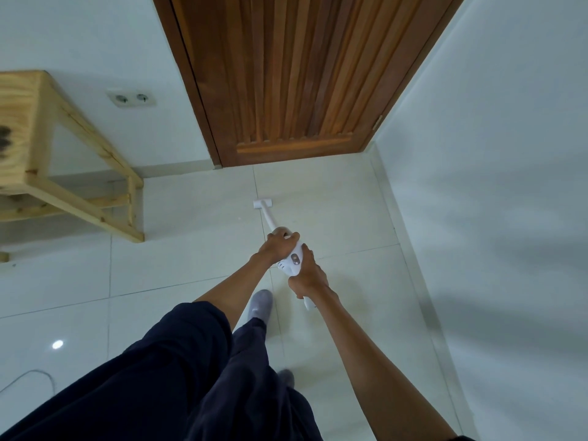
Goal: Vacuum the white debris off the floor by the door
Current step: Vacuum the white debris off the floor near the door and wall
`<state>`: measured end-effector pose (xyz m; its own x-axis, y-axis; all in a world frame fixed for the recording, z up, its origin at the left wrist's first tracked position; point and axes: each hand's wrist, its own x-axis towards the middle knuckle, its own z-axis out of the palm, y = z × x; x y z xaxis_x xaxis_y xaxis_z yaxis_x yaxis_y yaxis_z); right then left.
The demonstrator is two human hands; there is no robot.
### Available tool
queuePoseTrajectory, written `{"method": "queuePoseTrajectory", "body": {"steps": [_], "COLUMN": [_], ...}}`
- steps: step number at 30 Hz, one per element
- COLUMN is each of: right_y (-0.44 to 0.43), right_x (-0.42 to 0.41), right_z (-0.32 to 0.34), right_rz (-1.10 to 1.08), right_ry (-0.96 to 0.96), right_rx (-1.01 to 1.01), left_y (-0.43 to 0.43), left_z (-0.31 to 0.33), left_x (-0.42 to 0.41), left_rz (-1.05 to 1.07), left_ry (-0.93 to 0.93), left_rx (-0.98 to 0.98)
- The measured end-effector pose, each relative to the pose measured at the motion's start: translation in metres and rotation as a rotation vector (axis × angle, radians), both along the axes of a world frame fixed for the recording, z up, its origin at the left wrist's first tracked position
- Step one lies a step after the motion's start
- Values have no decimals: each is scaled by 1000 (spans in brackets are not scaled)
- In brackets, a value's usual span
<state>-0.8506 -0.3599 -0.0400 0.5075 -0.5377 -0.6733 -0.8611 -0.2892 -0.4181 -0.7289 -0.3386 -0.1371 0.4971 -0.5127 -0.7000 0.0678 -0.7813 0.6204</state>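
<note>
Tiled floor point(334, 218) by door point(286, 90) carried nozzle point(262, 204); vacuum point(291, 265) judged light, stiff; left grip point(277, 249) clasped it forward, right grip point(307, 276) rearward.

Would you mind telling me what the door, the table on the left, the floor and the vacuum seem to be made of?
Door: dark reddish wood, probably varnished; vertical grain shows. Table: pale, raw-looking wood, perhaps pine; knots and grain show. Floor: glossy tiles, likely ceramic; grout lines, a light reflection. Vacuum: smooth white plastic, by its look.
</note>
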Motion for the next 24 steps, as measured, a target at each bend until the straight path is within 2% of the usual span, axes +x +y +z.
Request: {"method": "queuePoseTrajectory", "body": {"steps": [13, 24], "right_y": [43, 29], "right_x": [-54, 19], "right_z": [2, -3], "right_rz": [1, 20], "right_ry": [0, -8], "right_rx": [48, 46], "left_y": [52, 38], "left_z": [0, 4], "left_x": [-53, 18], "left_rz": [49, 17], "left_ry": [29, 39], "left_rx": [-8, 21]}}
